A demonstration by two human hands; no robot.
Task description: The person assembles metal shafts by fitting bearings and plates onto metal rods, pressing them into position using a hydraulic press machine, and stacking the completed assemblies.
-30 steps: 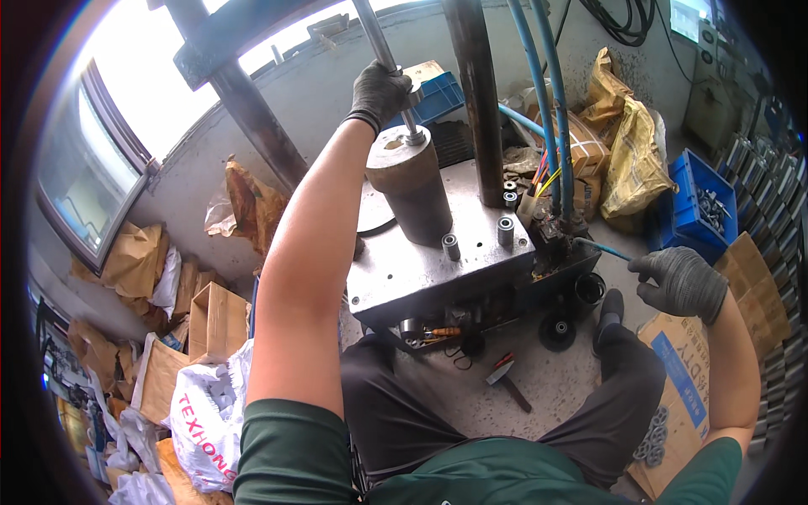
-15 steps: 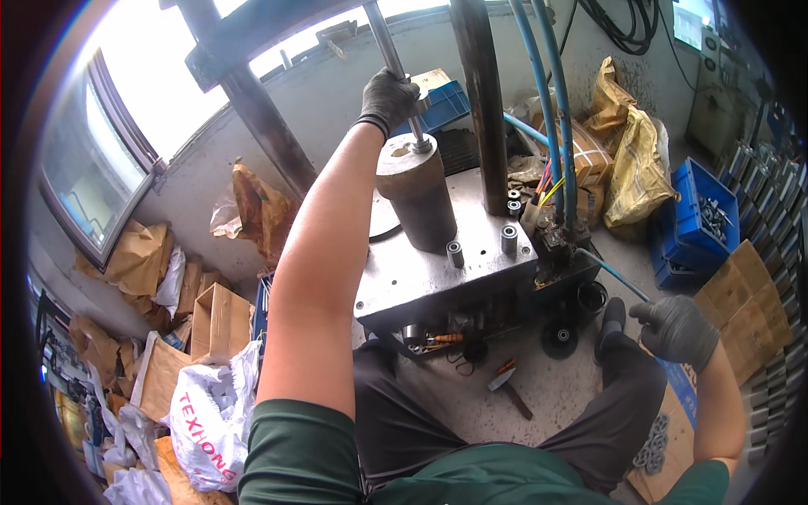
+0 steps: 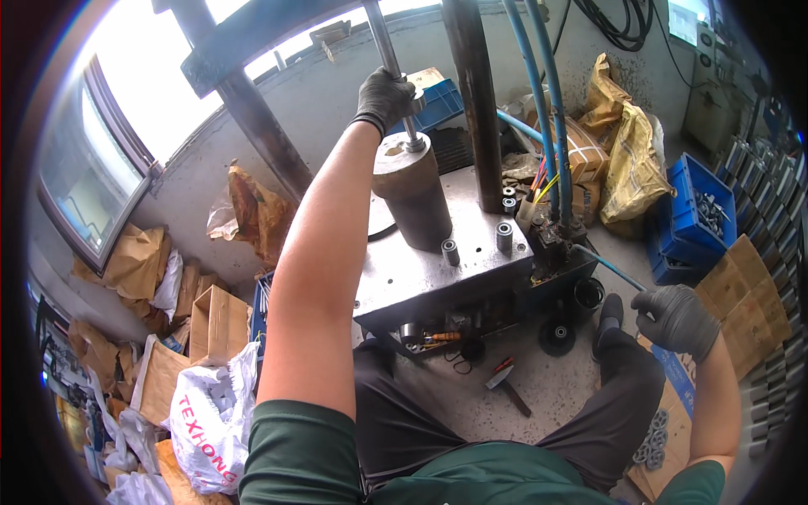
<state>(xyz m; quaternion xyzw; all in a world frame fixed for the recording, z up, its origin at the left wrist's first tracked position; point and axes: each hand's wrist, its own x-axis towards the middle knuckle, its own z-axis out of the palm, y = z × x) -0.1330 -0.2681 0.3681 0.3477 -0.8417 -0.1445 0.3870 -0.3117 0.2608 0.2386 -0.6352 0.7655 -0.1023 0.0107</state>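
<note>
My left hand [image 3: 384, 98], in a dark glove, is closed around a thin steel rod [image 3: 383, 40] that rises from the top of a tall brown metal cylinder [image 3: 411, 194]. The cylinder stands on the grey steel plate [image 3: 446, 279] of a press machine. My right hand [image 3: 677, 321], also gloved, hangs low at the right beside my knee, fingers curled on the end of a thin blue hose [image 3: 608, 264] that runs to the machine's corner. Two small steel bushings [image 3: 503, 236] stand on the plate near a dark vertical column [image 3: 472, 101].
Blue hoses [image 3: 543, 93] and coloured wires run down behind the plate. A small hammer [image 3: 505, 385] lies on the concrete floor. A blue crate of metal parts [image 3: 694, 215] is at the right, paper sacks [image 3: 627, 160] behind, cardboard boxes [image 3: 215, 324] and a white bag [image 3: 210, 421] left.
My right hand has dropped lower and nearer to my knee. My left hand stays on the rod, and the view has shifted slightly downward.
</note>
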